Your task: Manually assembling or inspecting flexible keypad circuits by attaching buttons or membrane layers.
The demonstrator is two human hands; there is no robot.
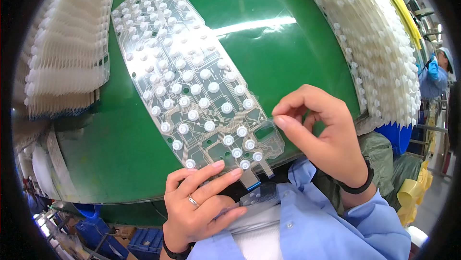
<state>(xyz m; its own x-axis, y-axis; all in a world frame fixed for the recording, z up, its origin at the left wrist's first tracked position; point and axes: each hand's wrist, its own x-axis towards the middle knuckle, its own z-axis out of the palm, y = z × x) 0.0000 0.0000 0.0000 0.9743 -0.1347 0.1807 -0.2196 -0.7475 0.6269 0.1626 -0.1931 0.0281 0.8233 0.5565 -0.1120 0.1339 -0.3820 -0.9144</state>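
Observation:
A clear keyboard membrane sheet (pixel 197 89) with printed traces and rows of white rubber domes lies lengthwise on the green table. Two short connector tails stick out past its near edge. Stretched fingers of my left hand (pixel 201 207), which wears a ring, rest on the near edge left of the tails. At the sheet's near right edge, my right hand (pixel 324 128) is closed in a pinch, thumb against index finger, on the clear film there. A small transparent piece (pixel 259 195) shows below the tails, in front of my blue shirt.
Many domed membrane sheets stand stacked on the left (pixel 72 53) and on the right (pixel 370 43) of the green table (pixel 269 63). Blue bins (pixel 98 233) sit below the table. Another person (pixel 434 72) in blue is far right.

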